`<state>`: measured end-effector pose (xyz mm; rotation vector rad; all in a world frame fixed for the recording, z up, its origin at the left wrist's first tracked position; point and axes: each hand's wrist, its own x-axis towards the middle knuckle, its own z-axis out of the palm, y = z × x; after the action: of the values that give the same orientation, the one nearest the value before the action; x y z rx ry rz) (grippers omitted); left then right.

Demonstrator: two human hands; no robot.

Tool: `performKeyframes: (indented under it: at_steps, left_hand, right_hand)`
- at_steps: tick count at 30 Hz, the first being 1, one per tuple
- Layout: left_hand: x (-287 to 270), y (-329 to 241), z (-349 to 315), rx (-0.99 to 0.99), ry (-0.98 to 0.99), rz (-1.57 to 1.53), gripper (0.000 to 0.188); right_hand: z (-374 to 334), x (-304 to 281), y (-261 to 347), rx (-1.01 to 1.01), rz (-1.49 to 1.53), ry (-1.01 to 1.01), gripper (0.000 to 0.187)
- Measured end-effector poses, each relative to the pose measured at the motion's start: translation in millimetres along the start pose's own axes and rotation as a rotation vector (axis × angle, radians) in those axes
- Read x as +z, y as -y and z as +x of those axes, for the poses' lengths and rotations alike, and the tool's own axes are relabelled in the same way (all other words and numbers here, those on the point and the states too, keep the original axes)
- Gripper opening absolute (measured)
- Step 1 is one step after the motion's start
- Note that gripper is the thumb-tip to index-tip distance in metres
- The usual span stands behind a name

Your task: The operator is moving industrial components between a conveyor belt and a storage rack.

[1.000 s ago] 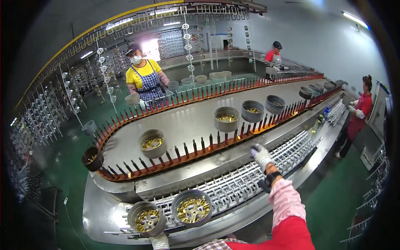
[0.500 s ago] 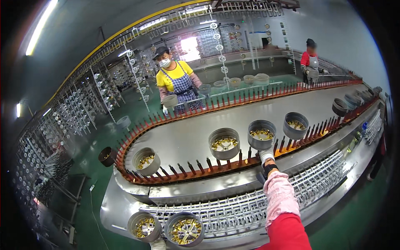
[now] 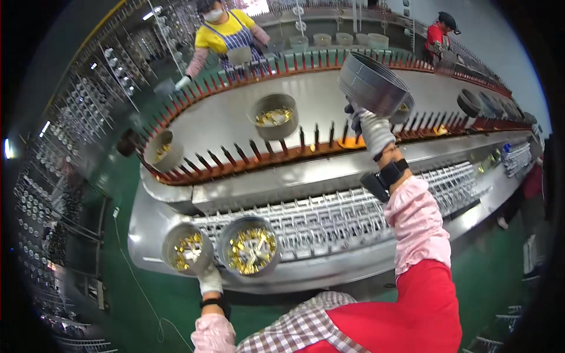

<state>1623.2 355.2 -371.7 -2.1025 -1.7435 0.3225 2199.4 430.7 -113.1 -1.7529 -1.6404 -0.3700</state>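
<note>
My right hand, in a light glove with dark fingertips, holds a grey round wheel rim up over the conveyor, tilted so that mostly its outer wall shows. My left hand, gloved too, grips the lower side of another grey rim with gold and silver spokes inside; its fingertips are hidden under the rim. Right beside that one is a larger rim with the same gold-and-silver inside. Behind my raised rim, a further rim is partly covered.
Upright dark pegs on a red-brown looped conveyor track surround a metal tabletop. Rims sit on some pegs. A rack of silver metal bars lies in front. Across stands a co-worker in a checked apron; another person works at far right.
My right hand has lifted the rim up off the peg row and tipped it. My view has dropped lower. My left hand stays at the left rim. The co-worker opposite reaches out to the left.
</note>
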Motion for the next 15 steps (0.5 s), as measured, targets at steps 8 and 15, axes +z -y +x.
performKeyframes:
  at_steps: [8,15]
  left_hand:
    - [-54,-12,28,0.026,0.223,-0.097,0.024]
    - [-101,-13,18,0.067,-0.021,-0.079,0.023]
  right_hand:
    - [-213,-7,40,-0.26,-0.528,0.07,0.021]
    - [-285,37,65,0.211,0.042,0.359,0.025]
